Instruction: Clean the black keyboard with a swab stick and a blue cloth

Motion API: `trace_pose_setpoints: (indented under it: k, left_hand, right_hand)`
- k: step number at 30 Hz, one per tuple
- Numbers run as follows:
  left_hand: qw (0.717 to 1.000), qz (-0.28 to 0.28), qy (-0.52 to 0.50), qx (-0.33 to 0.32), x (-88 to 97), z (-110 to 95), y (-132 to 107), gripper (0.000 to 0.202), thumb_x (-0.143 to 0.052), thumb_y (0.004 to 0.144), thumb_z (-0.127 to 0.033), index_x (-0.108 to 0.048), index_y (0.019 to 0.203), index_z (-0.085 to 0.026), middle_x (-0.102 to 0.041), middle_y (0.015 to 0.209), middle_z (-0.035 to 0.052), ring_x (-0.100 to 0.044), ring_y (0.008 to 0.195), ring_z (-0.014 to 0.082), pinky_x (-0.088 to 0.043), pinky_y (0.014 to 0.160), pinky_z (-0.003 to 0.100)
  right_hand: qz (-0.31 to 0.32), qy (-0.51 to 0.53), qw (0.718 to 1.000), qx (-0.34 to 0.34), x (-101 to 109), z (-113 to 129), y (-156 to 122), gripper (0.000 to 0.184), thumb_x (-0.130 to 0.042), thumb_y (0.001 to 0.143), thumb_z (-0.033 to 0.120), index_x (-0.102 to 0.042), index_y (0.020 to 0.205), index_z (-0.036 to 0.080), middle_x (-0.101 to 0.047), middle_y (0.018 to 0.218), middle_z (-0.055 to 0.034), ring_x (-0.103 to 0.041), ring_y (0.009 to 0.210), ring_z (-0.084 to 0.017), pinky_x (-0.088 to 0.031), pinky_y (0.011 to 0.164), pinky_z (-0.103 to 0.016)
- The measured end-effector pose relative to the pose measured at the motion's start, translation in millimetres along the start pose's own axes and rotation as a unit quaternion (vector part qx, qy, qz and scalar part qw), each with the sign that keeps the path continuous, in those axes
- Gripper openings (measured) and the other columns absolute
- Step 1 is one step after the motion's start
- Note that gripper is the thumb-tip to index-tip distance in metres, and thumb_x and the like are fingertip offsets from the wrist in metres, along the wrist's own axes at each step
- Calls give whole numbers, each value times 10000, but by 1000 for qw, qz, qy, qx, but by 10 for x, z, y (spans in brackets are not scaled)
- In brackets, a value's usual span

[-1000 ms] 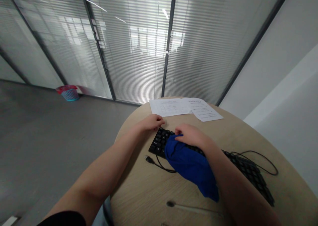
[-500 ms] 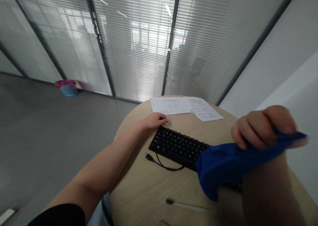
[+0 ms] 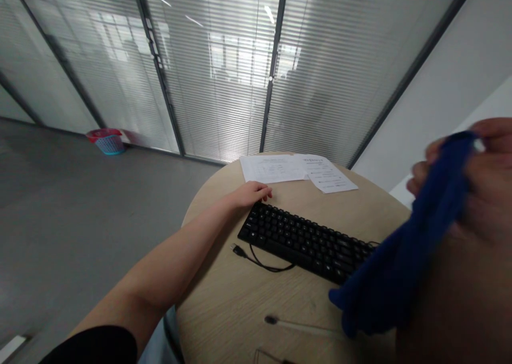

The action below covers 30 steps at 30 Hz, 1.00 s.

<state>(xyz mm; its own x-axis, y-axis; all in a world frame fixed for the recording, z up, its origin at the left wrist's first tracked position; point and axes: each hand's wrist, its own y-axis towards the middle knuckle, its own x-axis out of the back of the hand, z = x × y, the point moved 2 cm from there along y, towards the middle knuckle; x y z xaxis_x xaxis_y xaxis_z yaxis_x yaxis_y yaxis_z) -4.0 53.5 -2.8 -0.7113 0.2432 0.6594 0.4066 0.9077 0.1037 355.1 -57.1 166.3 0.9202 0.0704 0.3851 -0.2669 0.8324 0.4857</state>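
Note:
A black keyboard lies at a slant on the round wooden table. My left hand is at its far left corner, fingers curled against the edge, with part of the grip hidden. Raised at the right, my right hand pinches one end of a blue cloth. The cloth hangs down in front of the keyboard's right end and hides it. Near the keyboard's front edge lies its black cable with a USB plug. A thin brush with a dark tip lies closer to me.
Printed paper sheets lie at the table's far edge. A wire-like object shows at the bottom edge. A red and blue basket stands on the floor by the glass partition with blinds. A white wall rises on the right.
My right hand has lifted up and to the right, taking the blue cloth off the keyboard's keys, so more of the keyboard shows. My left hand has stayed at the corner.

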Motion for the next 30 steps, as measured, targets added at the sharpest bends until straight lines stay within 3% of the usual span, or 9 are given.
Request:
trace_pose_setpoints:
  k: [1, 2, 6, 9, 14, 19, 22, 26, 30]
  left_hand:
    - [1000, 3, -6, 1, -15, 13, 5, 504, -415, 965, -527, -738, 900, -147, -708, 795, 56, -636, 754, 174, -476, 740, 274]
    - [1000, 6, -14, 2, -31, 27, 11, 545, -382, 974, -551, -739, 901, -146, -707, 790, 58, -637, 755, 176, -479, 745, 275]
    - [999, 4, -43, -5, -87, 78, 49, 640, -308, 985, -601, -739, 897, -135, -707, 778, 70, -641, 742, 181, -489, 760, 288]
    - [998, 2, -61, -9, -114, 94, 69, 674, -293, 980, -619, -737, 887, -120, -705, 770, 81, -641, 722, 181, -492, 749, 289]
    - [998, 5, -60, -26, -139, 76, 72, 684, -287, 978, -632, -734, 858, -128, -721, 791, 77, -644, 755, 183, -487, 748, 276]
    - [998, 10, -52, -27, -156, 58, 85, 694, -291, 963, -660, -734, 851, -139, -728, 807, 72, -642, 743, 181, -477, 738, 273]
    - [998, 21, -50, -32, -174, 37, 90, 675, -312, 952, -664, -733, 842, -147, -724, 803, 65, -643, 749, 182, -472, 747, 273]
    - [997, 36, -54, -40, -193, 23, 87, 580, -411, 921, -629, -717, 795, -153, -700, 765, 50, -620, 735, 179, -462, 734, 275]
    - [997, 42, -66, -26, -176, 38, 78, 497, -477, 891, -585, -698, 774, -156, -654, 718, 28, -586, 720, 171, -454, 729, 274]
  right_hand:
    - [-87, 7, 996, 35, -98, 63, 71, 217, -630, 896, 540, -628, 1025, 366, -606, 697, -4, -556, 542, -185, -403, 457, -325]
    - [-92, 3, 995, 46, -235, 101, 138, 208, -718, 848, 457, -625, 981, 326, -595, 680, 14, -527, 503, -157, -381, 440, -298]
    - [177, -173, 968, 33, -828, 46, 273, 88, -703, 841, 335, -698, 861, 249, -704, 826, -22, -637, 747, -198, -492, 663, -325]
    - [222, -244, 944, 23, -1108, -124, 291, 62, -663, 852, 267, -720, 865, 249, -728, 867, -26, -641, 821, -220, -485, 761, -349]
    - [264, -218, 939, 26, -1514, -501, 234, 210, -606, 876, 190, -735, 1021, 268, -751, 1049, -29, -658, 992, -248, -475, 925, -398]
    - [236, -249, 938, 44, -1703, -928, 26, 250, -560, 909, 157, -750, 1042, 251, -728, 1059, -64, -638, 1011, -247, -470, 953, -415]
    - [173, -285, 940, 69, -1696, -1099, -62, 210, -582, 914, 180, -772, 990, 230, -685, 997, -90, -608, 994, -257, -474, 934, -419]
    - [102, -283, 951, 77, -1688, -1178, -111, 238, -565, 928, 170, -752, 1069, 211, -651, 1021, -106, -589, 1014, -257, -472, 946, -422]
    - [101, -276, 950, 107, -1714, -1158, -132, 219, -572, 905, 136, -758, 976, 226, -653, 1069, -106, -578, 1033, -258, -471, 955, -430]
